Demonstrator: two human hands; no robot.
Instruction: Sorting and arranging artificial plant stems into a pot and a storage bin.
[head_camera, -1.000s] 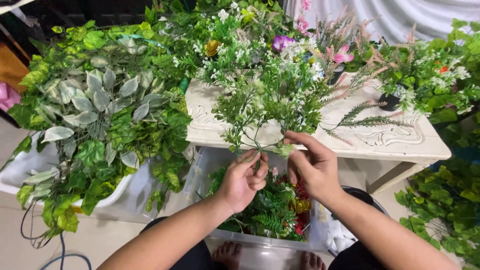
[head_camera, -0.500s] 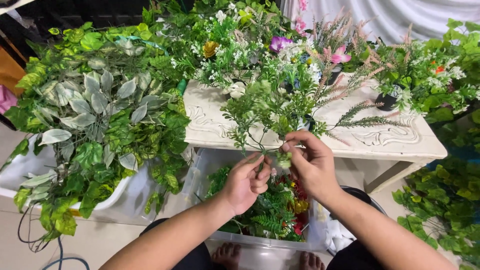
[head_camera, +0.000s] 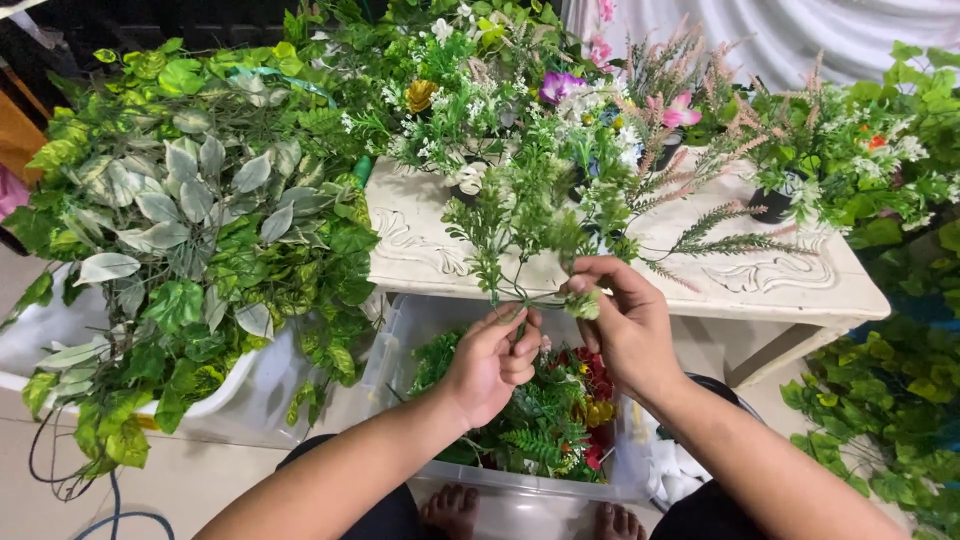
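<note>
Sprig (head_camera: 520, 235) above a table (head_camera: 800, 285), bin (head_camera: 520, 490) below, leafy tub (head_camera: 190, 250) left.

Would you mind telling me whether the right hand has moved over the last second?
Yes. The right hand has shifted slightly up and left along the front edge of the white table, fingertips now on the green sprig.

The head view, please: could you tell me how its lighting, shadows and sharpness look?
Head view: soft, even light; no glare on the carved white wooden table; only faint shadow beneath it, over the clear plastic bin. The left hand, right hand and the green artificial leafy sprig are sharp; slight wide-angle bowing at the edges.
</note>
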